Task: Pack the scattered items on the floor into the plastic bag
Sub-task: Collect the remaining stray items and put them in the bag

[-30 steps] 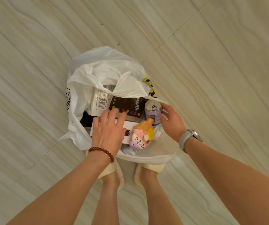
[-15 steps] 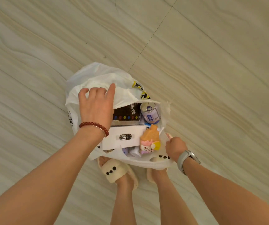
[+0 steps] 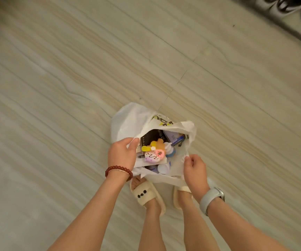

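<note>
A white plastic bag (image 3: 128, 122) with yellow and black print stands on the floor in front of my feet, its mouth facing up. Inside I see a colourful soft toy (image 3: 154, 154), a dark box (image 3: 150, 137), a white box edge (image 3: 140, 160) and a blue-and-white can (image 3: 173, 137). My left hand (image 3: 121, 154), with a red bead bracelet, pinches the bag's left rim. My right hand (image 3: 194, 168), with a grey watch on the wrist, grips the bag's right rim. Items deeper in the bag are hidden.
Pale wood-grain floor tiles (image 3: 73, 78) spread all around the bag. My feet in cream slippers (image 3: 146, 196) stand just behind it. Dark shoes and a dark edge (image 3: 282, 8) lie at the far top right.
My left hand left the bag's far side and took its left rim. My right hand closed on the right rim. The view rose away from the bag, which is now more closed.
</note>
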Motion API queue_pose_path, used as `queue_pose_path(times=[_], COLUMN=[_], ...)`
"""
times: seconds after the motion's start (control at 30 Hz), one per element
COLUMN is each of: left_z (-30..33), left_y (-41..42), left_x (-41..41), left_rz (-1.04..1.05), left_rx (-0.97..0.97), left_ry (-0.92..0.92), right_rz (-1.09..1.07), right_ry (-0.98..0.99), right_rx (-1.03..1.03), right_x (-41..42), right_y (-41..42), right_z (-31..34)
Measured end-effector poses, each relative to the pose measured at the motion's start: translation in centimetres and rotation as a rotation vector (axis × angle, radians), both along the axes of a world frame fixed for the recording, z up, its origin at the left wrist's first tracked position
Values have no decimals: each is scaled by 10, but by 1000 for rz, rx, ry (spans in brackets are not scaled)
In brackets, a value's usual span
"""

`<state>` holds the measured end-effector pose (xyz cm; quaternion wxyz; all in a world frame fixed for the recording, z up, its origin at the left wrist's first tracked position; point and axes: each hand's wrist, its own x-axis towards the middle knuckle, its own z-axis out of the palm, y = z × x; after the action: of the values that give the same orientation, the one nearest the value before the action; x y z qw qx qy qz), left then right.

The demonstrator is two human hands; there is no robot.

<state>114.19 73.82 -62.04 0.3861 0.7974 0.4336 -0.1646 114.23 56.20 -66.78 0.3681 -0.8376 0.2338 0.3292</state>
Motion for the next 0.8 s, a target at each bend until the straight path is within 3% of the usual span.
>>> queue_pose_path(times=[0.1,0.27,0.47,0.67,0.8], left_z=[39,88,88,59,52], left_y=[15,47,26,17,23], left_x=[2,-22,-58,-52,-52], left_rz=[134,279,404,430,273], left_rx=[52,140,88,54,-19], left_ry=[-38,-97,-91,-90,46], right_rz=[64,359,620,703,739], right_ry=[-59,-219,-318,-285,-86], right_rx=[49,7,-75,-126,-119], right_x=[25,69,97,93,75], right_y=[8,20,43,62,60], right_z=[43,102,124,94,78])
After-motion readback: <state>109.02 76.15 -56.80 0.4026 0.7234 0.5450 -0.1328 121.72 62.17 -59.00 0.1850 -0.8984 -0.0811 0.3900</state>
